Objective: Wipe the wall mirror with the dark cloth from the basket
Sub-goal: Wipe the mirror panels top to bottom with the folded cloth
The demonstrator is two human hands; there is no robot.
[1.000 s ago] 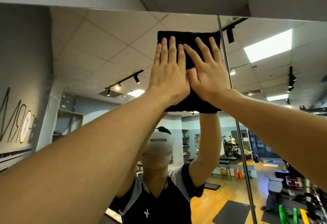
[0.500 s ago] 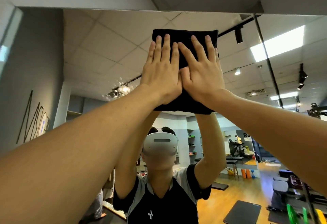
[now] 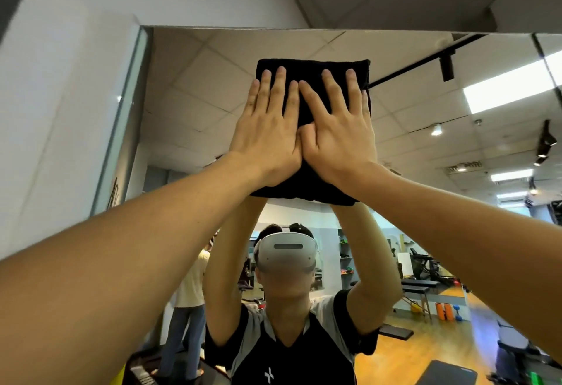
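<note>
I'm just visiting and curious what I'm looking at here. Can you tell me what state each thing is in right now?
dark cloth: folded into a pad, flat against the glass near the mirror's top edge.
wall mirror: upright on the wall, reflecting the person and a gym room.
left hand: fingers straight, pressing the cloth.
right hand: fingers straight, pressing the cloth beside the left.
ceiling lights: on, seen in reflection.

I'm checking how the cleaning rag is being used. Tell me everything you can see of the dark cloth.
The dark cloth is black, soft and thick, like towelling, folded into a rough rectangle. It lies flat against the wall mirror, high up, just below the mirror's top edge. The left hand and right hand press on it side by side with straight fingers, thumbs meeting at its middle. Its top strip and lower edge show beyond the hands; the lower edge looks slightly rumpled.
</note>
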